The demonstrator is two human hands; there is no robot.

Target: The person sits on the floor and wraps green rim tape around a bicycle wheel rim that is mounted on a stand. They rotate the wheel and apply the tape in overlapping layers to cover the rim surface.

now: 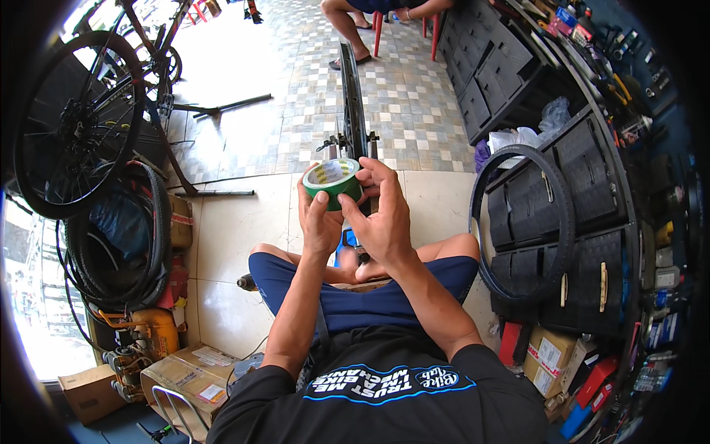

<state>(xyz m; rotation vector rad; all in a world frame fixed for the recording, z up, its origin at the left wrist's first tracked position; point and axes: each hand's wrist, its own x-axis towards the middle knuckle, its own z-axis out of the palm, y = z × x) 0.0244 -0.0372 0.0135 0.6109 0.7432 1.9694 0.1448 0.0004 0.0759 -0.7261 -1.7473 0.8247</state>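
Note:
A roll of green tape [333,194] with a pale cardboard core is held up in front of my chest, its open centre tilted upward. My left hand [319,228] is closed around the left side, thumb on the green face. From the other side my right hand [386,222] grips the roll, with its thumb against the front and its fingers at the right edge. Beyond the roll a bicycle wheel [352,96] stands upright, edge-on to me, in a stand whose lower part is mostly hidden by my hands.
A bicycle [81,111] hangs at the left above several tyres [159,222] and cardboard boxes [196,381]. To the right, a loose tyre [566,222] leans against black drawers [592,181]. At the far end another person's leg [344,29] shows beside a red stool [378,33].

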